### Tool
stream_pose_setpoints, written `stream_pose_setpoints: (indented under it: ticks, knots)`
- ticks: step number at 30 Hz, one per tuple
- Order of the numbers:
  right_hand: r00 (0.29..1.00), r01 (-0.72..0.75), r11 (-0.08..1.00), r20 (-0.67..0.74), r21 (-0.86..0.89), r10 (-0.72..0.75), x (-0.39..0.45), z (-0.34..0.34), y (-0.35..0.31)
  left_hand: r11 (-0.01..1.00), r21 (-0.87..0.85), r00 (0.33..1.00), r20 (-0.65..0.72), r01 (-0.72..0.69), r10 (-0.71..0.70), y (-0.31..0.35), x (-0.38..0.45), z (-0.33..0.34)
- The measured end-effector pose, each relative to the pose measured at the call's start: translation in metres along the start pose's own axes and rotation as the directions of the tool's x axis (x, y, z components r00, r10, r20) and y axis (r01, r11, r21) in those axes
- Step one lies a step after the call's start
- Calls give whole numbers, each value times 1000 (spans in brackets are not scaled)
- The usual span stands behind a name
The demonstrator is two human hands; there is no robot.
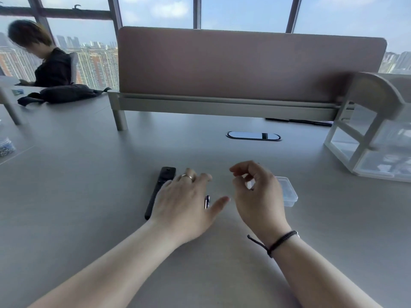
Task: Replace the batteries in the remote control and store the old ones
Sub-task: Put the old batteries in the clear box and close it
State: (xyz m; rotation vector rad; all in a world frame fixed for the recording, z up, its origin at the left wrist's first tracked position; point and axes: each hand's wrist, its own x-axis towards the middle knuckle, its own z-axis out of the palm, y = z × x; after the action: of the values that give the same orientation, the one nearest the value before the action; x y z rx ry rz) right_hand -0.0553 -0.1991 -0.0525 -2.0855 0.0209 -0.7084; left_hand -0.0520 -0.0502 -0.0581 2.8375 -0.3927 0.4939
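The remote control (160, 190) lies on the desk (89, 196) at the outer side of the left hand (186, 201), partly under its fingers, its long axis running away from the person and leaning slightly right at the far end. That hand is spread flat, palm down, gripping nothing, and is plainly the nearer one to the remote. Between thumb and forefinger a small battery (207, 201) shows, lying roughly parallel to the remote. The right hand (258, 192) hovers with fingers loosely curled; whether it pinches anything I cannot tell. Just beyond it, on its outer side, sits a clear plastic box (288, 192), probably meant for the old cells.
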Motion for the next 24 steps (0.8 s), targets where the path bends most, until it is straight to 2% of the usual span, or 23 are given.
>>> stream_pose_setpoints:
  ticks: [2, 4, 7, 9, 12, 18, 21, 24]
  knots:
    - [994, 26, 977, -96, -213, -48, 2, -3, 3, 999, 18, 991, 135, -27, 25, 8, -3, 8]
    - [991, -34, 920, -136, -391, -21, 5, -8, 7, 1000, 23, 982, 188, -21, 16, 11, -2, 12]
    - [991, -131, 818, -55, -559, 122, 9, -13, 19, 998, 38, 996, 84, -46, 43, 13, 1, 17]
    - [975, -141, 757, 41, -638, 217, 10, -14, 27, 997, 43, 998, 26, -63, 62, 13, 3, 20]
    - [964, -100, 744, 121, -661, 237, 8, -16, 31, 998, 38, 999, -2, -47, 47, 15, 6, 22]
    - [968, 81, 740, 228, -668, 99, -6, -15, 19, 998, -55, 999, -45, 2, -4, 11, 7, 21]
    - [962, 142, 737, 267, -661, 55, -7, -24, 23, 997, -75, 999, -43, -28, 24, 5, 6, 20]
    - [947, 122, 806, 312, -579, 80, 0, -35, 32, 991, -108, 997, -26, -76, 74, -1, 8, 23]
